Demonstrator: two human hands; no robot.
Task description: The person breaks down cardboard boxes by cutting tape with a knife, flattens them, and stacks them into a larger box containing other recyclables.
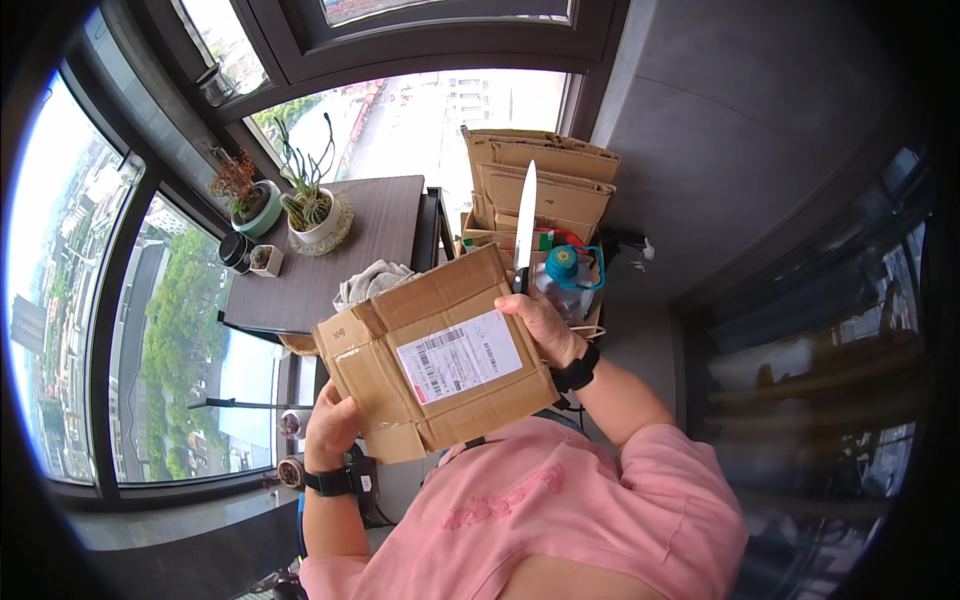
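Note:
A flattened cardboard box (382, 360) with a printed white label (461, 356) is held up in front of my chest. My left hand (334, 424) grips its lower left edge, the thumb on the face toward me and the other fingers hidden behind. At the upper right edge, my right hand (544, 322) holds the same cardboard with its thumb on the front. A kitchen knife (527, 217) is also in my right hand, its black handle partly covered by the fingers. The blade points up and away from me.
Folded cardboard pieces (544, 180) stand in a box beyond my hands, beside a clear bottle with a teal cap (564, 264). Left of them, a dark wooden table (382, 217) carries a potted cactus (311, 217), other small pots and a grey cloth (375, 281). Windows border the left.

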